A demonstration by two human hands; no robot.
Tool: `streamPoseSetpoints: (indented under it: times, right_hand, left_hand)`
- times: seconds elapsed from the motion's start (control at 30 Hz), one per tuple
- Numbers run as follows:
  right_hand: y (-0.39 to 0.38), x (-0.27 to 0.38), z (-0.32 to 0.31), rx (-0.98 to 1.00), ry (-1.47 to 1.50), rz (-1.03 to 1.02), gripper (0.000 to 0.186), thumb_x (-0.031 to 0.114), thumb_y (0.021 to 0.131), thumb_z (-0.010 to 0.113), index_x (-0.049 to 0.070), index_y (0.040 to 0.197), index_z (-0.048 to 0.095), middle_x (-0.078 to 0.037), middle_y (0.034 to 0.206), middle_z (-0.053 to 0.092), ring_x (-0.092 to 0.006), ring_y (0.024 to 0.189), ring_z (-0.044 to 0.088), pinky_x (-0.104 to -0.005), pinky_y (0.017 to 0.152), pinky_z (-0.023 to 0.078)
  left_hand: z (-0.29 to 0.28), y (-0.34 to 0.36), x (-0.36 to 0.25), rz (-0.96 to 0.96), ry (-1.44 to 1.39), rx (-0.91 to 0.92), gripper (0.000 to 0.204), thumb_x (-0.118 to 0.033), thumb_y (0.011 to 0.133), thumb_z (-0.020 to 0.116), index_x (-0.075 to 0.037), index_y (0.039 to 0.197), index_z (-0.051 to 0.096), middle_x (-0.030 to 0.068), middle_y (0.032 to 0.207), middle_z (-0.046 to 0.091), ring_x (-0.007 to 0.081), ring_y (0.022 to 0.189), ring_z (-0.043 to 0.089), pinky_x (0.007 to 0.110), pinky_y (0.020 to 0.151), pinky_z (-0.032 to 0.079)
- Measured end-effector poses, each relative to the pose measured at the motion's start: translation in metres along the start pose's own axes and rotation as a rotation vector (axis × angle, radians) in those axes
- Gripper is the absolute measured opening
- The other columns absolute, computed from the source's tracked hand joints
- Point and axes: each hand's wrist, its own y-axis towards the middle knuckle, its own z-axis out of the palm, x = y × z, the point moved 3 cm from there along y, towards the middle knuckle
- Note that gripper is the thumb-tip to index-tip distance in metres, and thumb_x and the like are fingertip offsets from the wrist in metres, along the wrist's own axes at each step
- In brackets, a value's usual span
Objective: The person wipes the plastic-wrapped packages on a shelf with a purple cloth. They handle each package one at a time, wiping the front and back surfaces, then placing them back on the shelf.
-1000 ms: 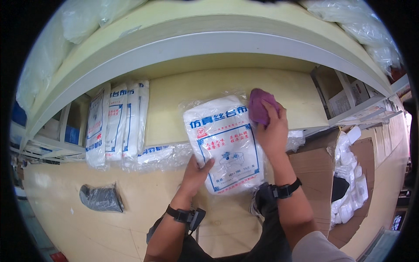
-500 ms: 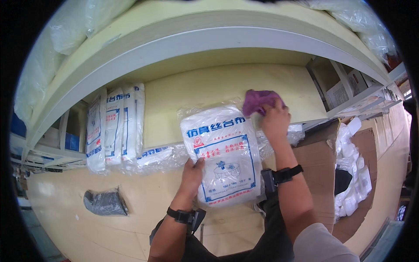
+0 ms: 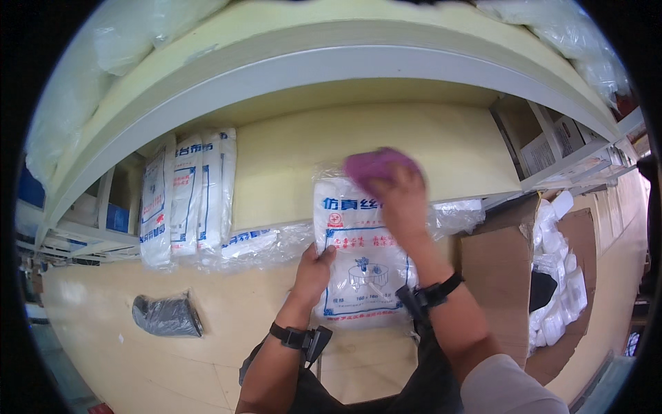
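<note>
On the near side, left hand (image 3: 314,272): the white packet (image 3: 365,265) is pinched at its left edge.
Packet's long axis: directed away, toward the shelf (image 3: 293,155).
Right hand (image 3: 403,196): nearer the far end; purple cloth (image 3: 376,169) is gripped over it, contact unclear.

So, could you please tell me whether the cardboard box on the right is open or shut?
Open: the cardboard box has no flap closed across it, and white bundles show inside.
</note>
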Motion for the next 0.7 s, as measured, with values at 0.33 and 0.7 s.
streamPoseSetpoints:
  times: [0.33,0.7]
  right_hand:
    - [0.010,-0.041,-0.073,-0.291,0.491,0.302,0.057,-0.007,0.072,0.059,0.018,0.123,0.072,-0.020,0.132,0.058,-0.0427,0.119,0.059,-0.0455,0.103,0.050]
    - [-0.025,0.098,-0.092,0.073,0.334,0.000,0.064,0.016,0.075,0.080,0.015,0.137,0.063,-0.028,0.139,0.051,-0.0440,0.123,0.057,-0.0470,0.103,0.050]
  left_hand:
    - [0.001,-0.002,-0.023,0.117,-0.136,-0.033,0.027,-0.013,0.105,0.057,0.000,0.129,0.063,0.0046,0.117,0.070,0.0112,0.104,0.061,0.029,0.093,0.049]
    - [0.025,-0.016,-0.052,0.200,-0.825,0.112,0.081,-0.067,0.102,0.027,-0.004,0.150,0.044,0.0070,0.141,0.057,0.0183,0.113,0.060,0.033,0.098,0.046]
